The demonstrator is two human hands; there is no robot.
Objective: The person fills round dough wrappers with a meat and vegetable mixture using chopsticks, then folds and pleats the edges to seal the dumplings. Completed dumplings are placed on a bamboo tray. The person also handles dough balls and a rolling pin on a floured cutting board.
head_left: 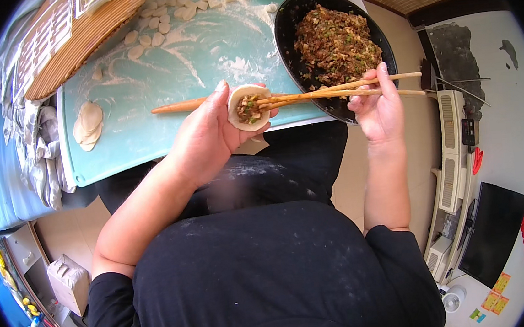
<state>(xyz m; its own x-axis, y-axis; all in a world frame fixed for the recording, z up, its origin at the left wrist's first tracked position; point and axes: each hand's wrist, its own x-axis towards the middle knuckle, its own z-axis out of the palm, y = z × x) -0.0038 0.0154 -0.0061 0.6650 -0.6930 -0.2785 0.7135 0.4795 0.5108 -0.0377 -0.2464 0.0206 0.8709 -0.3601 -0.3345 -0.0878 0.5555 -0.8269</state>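
**A:** Wrapper [248, 107], round and floured, sits cupped in the left hand [209, 137], fingers curled under it and thumb along its 9 o'clock edge. It hangs over the board's [147, 146] near edge, just above the lap. A small mound of filling is already in its middle.

**B:** And to its right?

**A:** Chopsticks [331, 90], tips together on the filling. The right hand [377, 105] is closed around their far ends, at 3 o'clock from the wrapper, over the rim of the black pan [286, 19] of minced filling.

**B:** What might go wrong?

**A:** Several things, I think. The wrapper is thin and held only by a cupped palm; a hard push from the tips could tear it or tip it off towards 6 o'clock, onto the black clothes. Filling smeared on the rim would probably stop the edge sealing. Too large a mound would likely split the dough on folding.

**B:** Anything around it at risk?

**A:** The rolling pin [177, 106] lies on the board just behind the left hand, at 12 o'clock from the knuckles; a nudge could roll it. The stack of wrappers [88, 125] at 9 o'clock and the dough pieces [160, 22] at 11 o'clock are well apart, so safe. The pan overhangs the board's right edge, and a knock from the right wrist could shift it.
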